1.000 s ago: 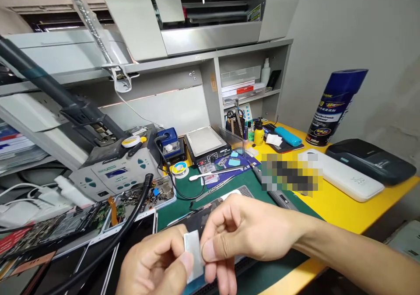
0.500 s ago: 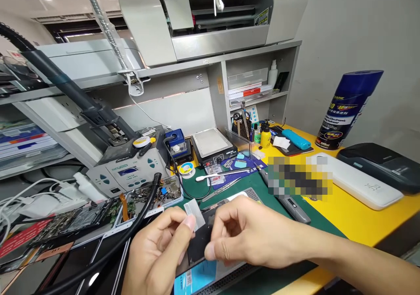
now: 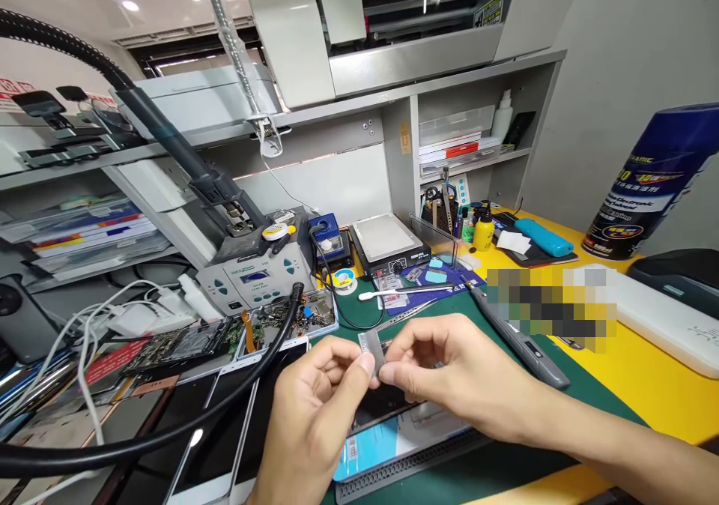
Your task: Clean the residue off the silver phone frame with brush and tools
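A small greyish see-through piece of film [image 3: 371, 345] stands tilted between my two hands. My left hand [image 3: 314, 407] is closed, pinching it at its lower left between thumb and forefinger. At the film's right edge, my right hand [image 3: 449, 363] is closed in a pinch of thumb and forefinger. Beneath both hands lies a dark, flat, phone-like panel [image 3: 387, 406], largely covered by my fingers. It rests over a blue and white flat package [image 3: 368, 445] on a grey perforated plate [image 3: 404, 466].
A black hose [image 3: 225, 407] curves across the left, over dark screens. Behind are a rework station [image 3: 255, 280], a heating plate [image 3: 387, 239] and a parts tray [image 3: 323, 310]. A grey pen-like tool [image 3: 522, 344] lies right on the green mat [image 3: 584, 422]; a spray can [image 3: 640, 190] stands beyond.
My right hand has come up from the panel to the film's edge, beside my left fingertips. The camera view has swung left, shifting the scene rightward.
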